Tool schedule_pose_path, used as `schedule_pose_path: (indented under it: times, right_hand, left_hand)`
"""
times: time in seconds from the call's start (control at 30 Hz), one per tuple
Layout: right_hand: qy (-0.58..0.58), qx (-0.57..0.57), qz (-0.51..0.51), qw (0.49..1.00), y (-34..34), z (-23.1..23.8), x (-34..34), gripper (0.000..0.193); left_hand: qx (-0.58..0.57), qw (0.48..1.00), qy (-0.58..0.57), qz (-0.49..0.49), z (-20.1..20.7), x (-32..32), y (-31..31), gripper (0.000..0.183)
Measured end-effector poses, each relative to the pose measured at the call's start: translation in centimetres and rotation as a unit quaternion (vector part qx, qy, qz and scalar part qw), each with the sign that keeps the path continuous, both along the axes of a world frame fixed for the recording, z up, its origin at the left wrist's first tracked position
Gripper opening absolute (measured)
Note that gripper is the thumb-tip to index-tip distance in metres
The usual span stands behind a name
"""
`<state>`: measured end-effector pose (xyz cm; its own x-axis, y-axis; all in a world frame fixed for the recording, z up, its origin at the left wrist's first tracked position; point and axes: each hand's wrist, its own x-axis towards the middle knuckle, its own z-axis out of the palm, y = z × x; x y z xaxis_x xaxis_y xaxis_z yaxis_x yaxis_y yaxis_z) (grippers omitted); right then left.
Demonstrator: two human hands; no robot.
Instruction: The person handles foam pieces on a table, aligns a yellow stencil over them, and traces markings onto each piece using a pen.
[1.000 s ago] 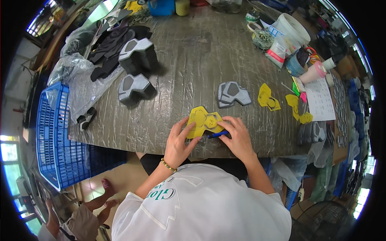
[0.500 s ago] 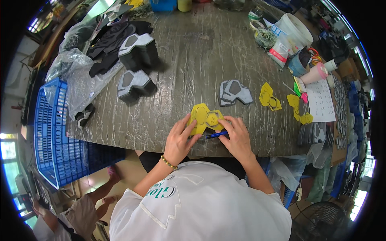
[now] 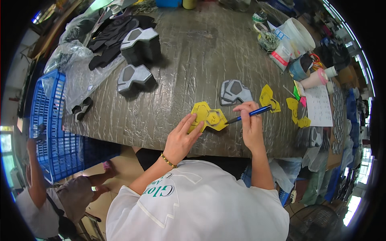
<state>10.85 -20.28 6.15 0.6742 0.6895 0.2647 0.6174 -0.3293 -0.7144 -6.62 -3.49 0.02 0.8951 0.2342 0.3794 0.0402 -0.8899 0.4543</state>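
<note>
Left hand (image 3: 181, 138) lies flat with fingers spread, pinning the yellow template (image 3: 208, 117) to the bench (image 3: 189, 56) around centre frame. Right hand (image 3: 251, 124) has its fingers wrapped around a blue pen (image 3: 249, 114), tip touching the template's right edge.

Template (image 3: 207, 116) on table (image 3: 189, 60), left of pen (image 3: 249, 114)

Single view, from camera on my head, left of pair. Looks steeply down over my own shoulders onto table (image 3: 193, 48) edge, close in. My forearms enter from lower edge; left hand (image 3: 181, 138) and right hand (image 3: 250, 120) sit near centre. Fisheye bends table edges toward dark rim. No second view to share with.
</note>
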Motion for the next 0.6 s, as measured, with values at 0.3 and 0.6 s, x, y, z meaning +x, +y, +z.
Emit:
schedule_pose_path:
  times: [0.3,0.6]
  right_hand:
    - [0.176,0.009,-0.009,0.984,3.1,-1.7,-0.9,0.017]
    - [0.159,0.019,-0.014,0.987,3.1,-2.6,-0.8,0.016]
  left_hand:
    - [0.003,1.0,-0.009,0.002,-0.4,0.1,-0.2,0.039]
    - [-0.003,1.0,-0.008,0.001,-0.5,0.1,-0.3,0.038]
